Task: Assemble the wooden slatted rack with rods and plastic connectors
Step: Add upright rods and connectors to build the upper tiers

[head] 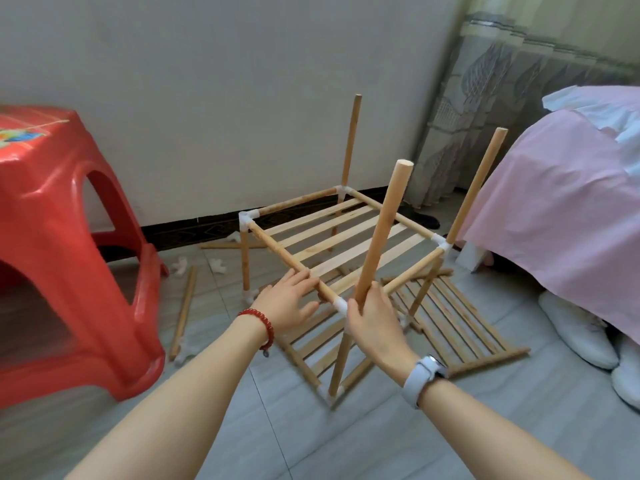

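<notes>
The wooden rack [332, 233] stands on the tiled floor, a slatted shelf held by white plastic connectors at its corners. Upright rods rise from three corners; the far left connector [247, 218] has none above it. My right hand [372, 315] grips the base of the near upright rod [384, 223] at the near corner connector [340, 304]. My left hand [289, 301] rests with straight fingers on the shelf's near side rod [287, 259]. A second slatted panel [460, 327] lies on the floor under and beside the rack.
A red plastic stool [65, 244] stands at the left. Loose rods [183, 311] and white connectors [216, 265] lie on the floor between stool and rack. A pink-covered bed [561, 209] is at the right, white slippers [581, 336] beneath it. The wall is close behind.
</notes>
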{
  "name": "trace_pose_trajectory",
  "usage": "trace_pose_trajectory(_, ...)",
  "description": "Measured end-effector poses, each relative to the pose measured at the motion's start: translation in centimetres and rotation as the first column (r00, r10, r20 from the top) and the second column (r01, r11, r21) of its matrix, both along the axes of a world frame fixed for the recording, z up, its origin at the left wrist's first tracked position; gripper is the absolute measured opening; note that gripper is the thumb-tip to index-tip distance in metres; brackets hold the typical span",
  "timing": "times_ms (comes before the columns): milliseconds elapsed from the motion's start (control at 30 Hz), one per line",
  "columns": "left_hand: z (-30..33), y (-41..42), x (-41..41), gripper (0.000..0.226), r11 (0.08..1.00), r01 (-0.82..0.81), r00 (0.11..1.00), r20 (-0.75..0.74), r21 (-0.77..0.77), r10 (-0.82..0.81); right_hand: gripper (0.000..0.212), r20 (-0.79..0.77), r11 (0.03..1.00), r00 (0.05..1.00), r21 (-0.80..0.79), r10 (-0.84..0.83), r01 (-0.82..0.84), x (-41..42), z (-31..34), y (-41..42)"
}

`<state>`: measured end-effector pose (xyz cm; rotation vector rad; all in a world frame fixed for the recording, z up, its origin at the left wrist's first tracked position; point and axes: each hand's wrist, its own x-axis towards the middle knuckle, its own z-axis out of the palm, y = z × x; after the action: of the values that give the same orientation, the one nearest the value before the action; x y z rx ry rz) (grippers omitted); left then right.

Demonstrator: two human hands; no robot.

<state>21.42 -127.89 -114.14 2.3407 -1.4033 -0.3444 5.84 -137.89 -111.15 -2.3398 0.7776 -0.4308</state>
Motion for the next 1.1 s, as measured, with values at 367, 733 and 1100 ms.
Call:
trace_pose_trajectory(367,1.2,7.7,6.8,0.043,0.958,-0.194,0.98,0.002,0.211,0.198,0.036,-0.674,0.898,0.731,-0.247,0.111,-0.364,5.2,3.5,5.5)
trace_pose_trajectory(733,13.2,15.7,17.8,0.04,0.962,-0.272,0.96,0.082,0.034,0.269,0.035,-0.571,0.905,0.723,0.091,0.389,-0.415,19.5,12.4,10.1)
trace_pose_trajectory(1100,7.4,13.5,22.3,0.04,0.883,-0.467,0.879,-0.081,0.046,0.469,0.034,-0.477,0.929,0.811,0.033,0.339,-0.369,30.9,6.6,6.3)
